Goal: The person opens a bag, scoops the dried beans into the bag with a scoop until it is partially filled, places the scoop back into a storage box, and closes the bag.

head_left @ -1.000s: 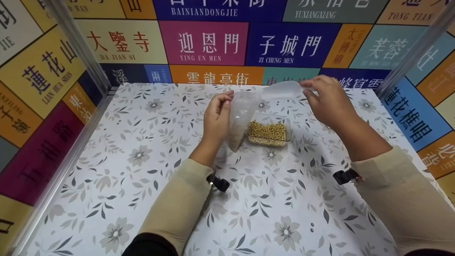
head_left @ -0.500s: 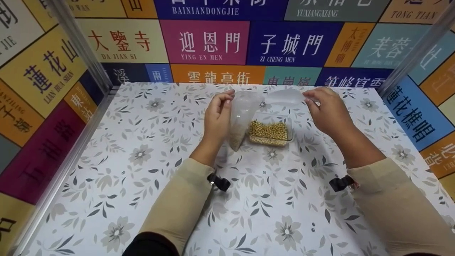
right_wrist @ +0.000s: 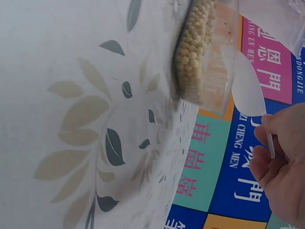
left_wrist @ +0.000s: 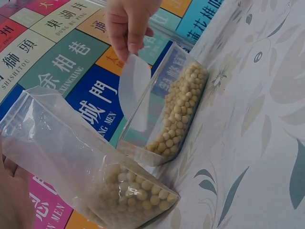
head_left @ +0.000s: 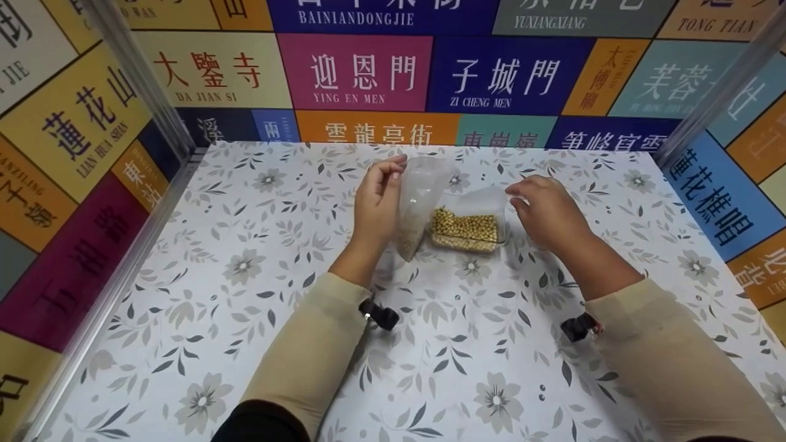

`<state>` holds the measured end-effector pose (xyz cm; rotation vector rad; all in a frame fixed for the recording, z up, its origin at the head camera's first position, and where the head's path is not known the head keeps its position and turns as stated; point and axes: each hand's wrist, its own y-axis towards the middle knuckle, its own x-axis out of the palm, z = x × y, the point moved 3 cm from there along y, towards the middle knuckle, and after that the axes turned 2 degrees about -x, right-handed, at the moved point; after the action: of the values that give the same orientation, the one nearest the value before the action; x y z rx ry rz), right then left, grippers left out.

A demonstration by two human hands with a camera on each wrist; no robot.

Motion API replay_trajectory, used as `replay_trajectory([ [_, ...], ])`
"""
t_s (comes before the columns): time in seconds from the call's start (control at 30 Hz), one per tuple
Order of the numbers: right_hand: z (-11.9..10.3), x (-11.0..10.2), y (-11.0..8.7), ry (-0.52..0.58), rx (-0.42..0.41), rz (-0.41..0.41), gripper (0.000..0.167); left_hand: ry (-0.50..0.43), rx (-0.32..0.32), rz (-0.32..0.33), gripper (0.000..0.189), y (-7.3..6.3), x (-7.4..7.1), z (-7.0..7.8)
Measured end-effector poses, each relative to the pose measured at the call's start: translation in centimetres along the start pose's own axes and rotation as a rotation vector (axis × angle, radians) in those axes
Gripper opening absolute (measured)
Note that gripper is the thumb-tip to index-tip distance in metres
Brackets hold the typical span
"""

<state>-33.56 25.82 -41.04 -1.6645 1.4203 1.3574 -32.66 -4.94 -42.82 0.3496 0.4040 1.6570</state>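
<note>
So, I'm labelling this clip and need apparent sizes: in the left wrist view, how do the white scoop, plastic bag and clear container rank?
1. Plastic bag: largest, though it looks nearest the camera, so its real size is unsure.
2. Clear container
3. White scoop: smallest.

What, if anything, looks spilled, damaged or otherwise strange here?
Nothing stands out. The small round yellow beans lie unevenly inside the clear rectangular container, but that seems ordinary with the whitish plastic scoop held nearby. None show spilled on the white floral tabletop, and no damage is visible.
</note>
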Motion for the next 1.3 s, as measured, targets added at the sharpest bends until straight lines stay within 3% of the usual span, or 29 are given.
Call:
replay_trajectory([
  [0.2, 0.1, 0.8, 0.1, -0.012, -0.005, 0.007, 0.029, -0.012, -0.010, 0.000, 0.018, 0.0, 0.0, -0.1],
  [0.47, -0.7, 1.3, -0.3, -0.070, -0.103, 0.060, 0.026, -0.014, 0.008, 0.000, 0.016, 0.1, 0.1, -0.1],
  [0.67, -0.8, 2.5, -0.2, -0.041, -0.152, 0.053, 0.026, -0.020, 0.021, -0.011, 0.020, 0.0, 0.0, 0.1],
  [1.0, -0.8, 3.3, -0.2, 0.013, -0.136, -0.063, 0.029, -0.017, 0.015, -0.010, 0.021, 0.0, 0.1, 0.0],
  [1.3, -0.4, 3.6, -0.2, 0.144, -0.007, -0.209, 0.031, -0.006, 0.000, -0.007, 0.019, 0.0, 0.1, 0.0],
])
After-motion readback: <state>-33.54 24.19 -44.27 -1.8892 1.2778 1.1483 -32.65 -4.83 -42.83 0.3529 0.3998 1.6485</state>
